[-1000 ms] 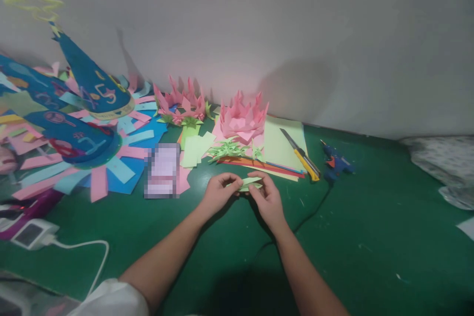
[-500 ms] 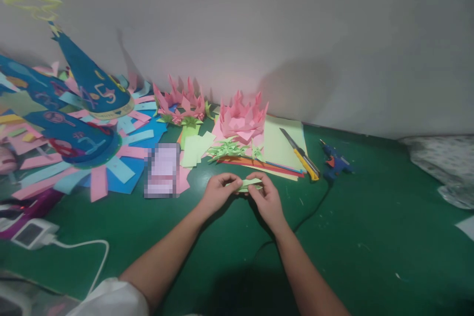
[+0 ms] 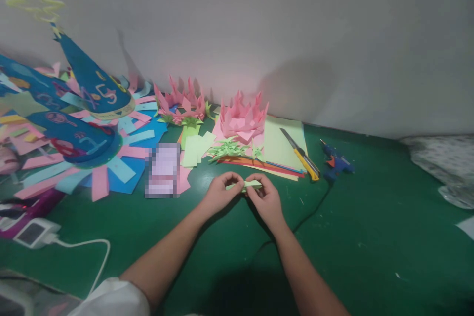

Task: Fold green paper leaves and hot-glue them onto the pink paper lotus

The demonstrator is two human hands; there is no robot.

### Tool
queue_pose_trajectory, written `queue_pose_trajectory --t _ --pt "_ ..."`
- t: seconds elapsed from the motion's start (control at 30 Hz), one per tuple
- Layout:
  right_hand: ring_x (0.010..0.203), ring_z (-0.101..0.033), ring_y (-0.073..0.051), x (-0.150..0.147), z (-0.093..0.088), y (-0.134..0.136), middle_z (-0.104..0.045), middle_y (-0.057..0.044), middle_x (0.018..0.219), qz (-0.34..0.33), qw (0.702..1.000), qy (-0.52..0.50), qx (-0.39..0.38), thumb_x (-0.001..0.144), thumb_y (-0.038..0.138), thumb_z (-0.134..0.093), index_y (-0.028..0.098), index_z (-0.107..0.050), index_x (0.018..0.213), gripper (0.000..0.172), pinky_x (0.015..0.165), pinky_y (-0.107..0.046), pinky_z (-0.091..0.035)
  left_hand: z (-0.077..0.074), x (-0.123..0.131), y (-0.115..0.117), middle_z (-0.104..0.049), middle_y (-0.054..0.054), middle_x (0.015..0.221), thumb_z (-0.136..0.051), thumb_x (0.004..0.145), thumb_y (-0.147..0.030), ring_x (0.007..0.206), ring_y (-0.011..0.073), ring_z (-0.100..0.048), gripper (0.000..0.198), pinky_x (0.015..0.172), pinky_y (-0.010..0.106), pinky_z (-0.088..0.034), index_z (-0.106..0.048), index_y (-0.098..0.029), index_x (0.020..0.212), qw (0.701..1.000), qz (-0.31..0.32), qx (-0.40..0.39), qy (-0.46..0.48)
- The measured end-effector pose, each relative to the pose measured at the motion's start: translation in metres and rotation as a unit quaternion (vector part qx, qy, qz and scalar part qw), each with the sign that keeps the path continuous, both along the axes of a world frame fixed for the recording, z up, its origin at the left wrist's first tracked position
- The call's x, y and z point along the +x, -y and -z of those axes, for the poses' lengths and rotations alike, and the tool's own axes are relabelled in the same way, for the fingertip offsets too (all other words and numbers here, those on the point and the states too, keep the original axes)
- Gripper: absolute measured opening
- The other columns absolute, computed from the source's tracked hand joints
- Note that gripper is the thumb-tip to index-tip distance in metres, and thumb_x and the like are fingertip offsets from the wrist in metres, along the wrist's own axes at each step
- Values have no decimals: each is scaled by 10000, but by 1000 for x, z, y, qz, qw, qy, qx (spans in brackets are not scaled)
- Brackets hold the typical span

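our left hand (image 3: 223, 191) and our right hand (image 3: 265, 196) pinch one small folded piece of pale green paper (image 3: 254, 184), each grip narrow, thumb against fingers, the fingertips nearly meeting. we have the paper in front of us over the bench (image 3: 355, 247), nearer to us than the spiky green paper leaves (image 3: 227, 148); we cannot tell whether it touches the surface. behind the leaves we see a pink paper crown (image 3: 242, 122). right of our hands lie a yellow cutter (image 3: 305, 163) and a blue glue gun (image 3: 336, 162).
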State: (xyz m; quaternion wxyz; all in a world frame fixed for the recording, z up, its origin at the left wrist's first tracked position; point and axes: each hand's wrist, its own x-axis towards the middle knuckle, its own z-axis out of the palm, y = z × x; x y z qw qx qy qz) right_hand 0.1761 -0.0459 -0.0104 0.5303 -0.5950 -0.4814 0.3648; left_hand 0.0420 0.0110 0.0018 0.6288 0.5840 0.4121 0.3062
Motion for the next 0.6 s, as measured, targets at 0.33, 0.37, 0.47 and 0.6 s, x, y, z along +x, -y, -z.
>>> queue_pose_trajectory --t 0.33,0.37,0.47,0.6 --pt "760 -575 -167 -2 -1 1 -572 -41 864 -14 998 58 31 796 240 -528 213 -570 876 95 608 -268 -507 2 0 2 -569 5 737 -538 759 -272 721 117 -534 122 690 217 -432 -558 -153 738 998 3 53 -22" --pt "766 -574 -169 -2 -1 1 -571 -43 869 -17 998 60 33 800 239 -522 214 -571 880 97 605 -269 -509 2 1 2 -572 7 741 -532 763 -267 729 120 -535 119 695 219 -430 -559 -154 738 998 0 62 -30" --pt "777 -573 -168 -2 0 2 -570 -44 885 -24 997 61 35 807 235 -517 216 -576 891 104 606 -266 -511 2 2 3 -580 9 737 -522 775 -269 730 125 -539 124 697 226 -423 -562 -158 738 995 -12 82 -54" --pt "723 -582 -151 -1 0 1 -576 -35 866 -14 999 44 23 797 243 -536 210 -581 879 99 597 -257 -507 4 3 5 -594 16 731 -530 779 -310 696 128 -547 164 668 233 -432 -572 -156 738 993 -32 84 -73"
